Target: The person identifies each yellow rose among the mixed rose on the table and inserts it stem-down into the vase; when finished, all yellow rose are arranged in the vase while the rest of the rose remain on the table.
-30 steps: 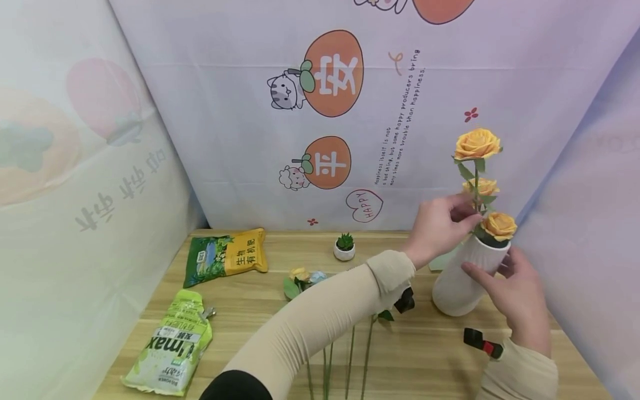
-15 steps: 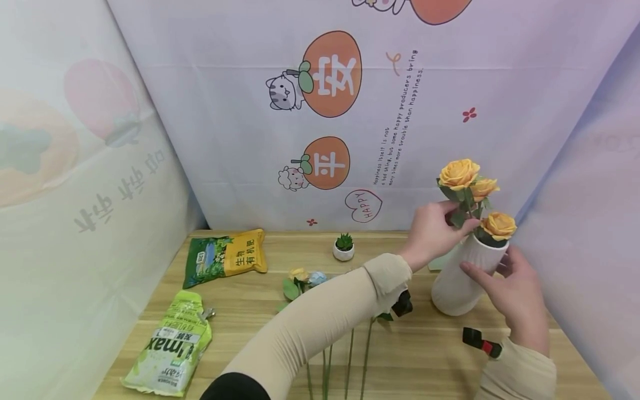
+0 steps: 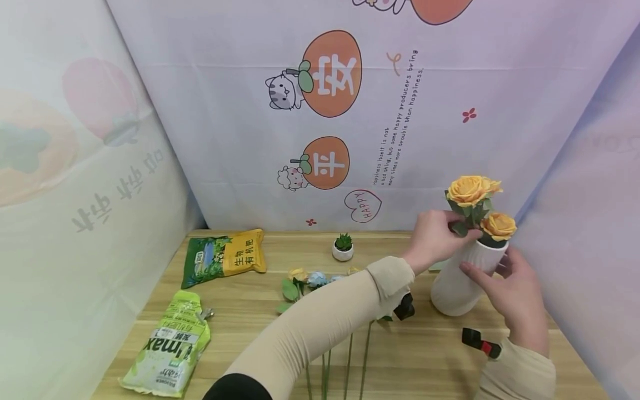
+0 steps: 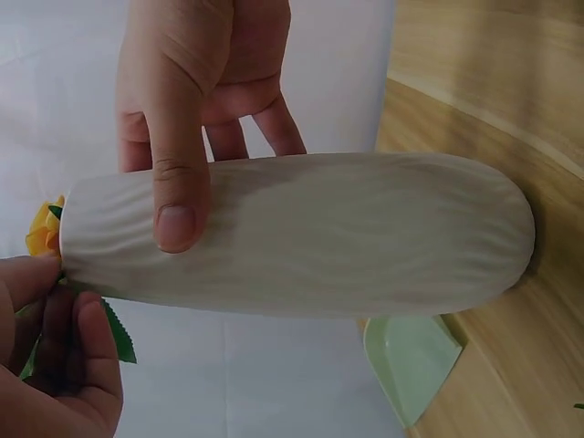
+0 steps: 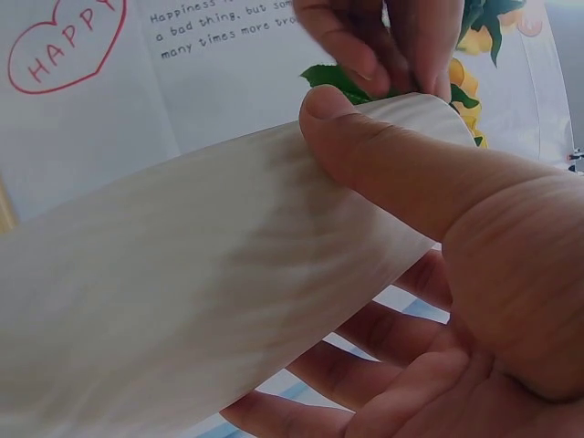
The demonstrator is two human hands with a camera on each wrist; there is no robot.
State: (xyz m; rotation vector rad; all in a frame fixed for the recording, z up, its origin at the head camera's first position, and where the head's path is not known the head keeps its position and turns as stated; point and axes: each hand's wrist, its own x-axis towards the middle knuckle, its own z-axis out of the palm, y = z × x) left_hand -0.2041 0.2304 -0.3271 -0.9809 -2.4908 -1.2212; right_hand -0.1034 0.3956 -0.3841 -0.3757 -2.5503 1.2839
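A white ribbed vase stands tilted at the right of the table. My right hand grips it below the mouth; its thumb lies across the near side. At the rim, my left hand pinches the leafy stem of a yellow artificial rose. A second yellow rose is partly hidden behind that bloom. Another yellow rose sits low in the vase mouth. In the left wrist view, green leaves show beside the left hand's fingers. Stem ends inside the vase are hidden.
Loose artificial flowers, including a blue one, lie partly under the left forearm. A potted succulent stands at the back. Two bags lie at left, one yellow-green, one lime. A pale green piece lies behind the vase.
My left hand's rose has come down, first leaning left, and its bloom now overlaps the rose behind. The left hand has lowered slightly to the rim. My right hand and the vase stay put.
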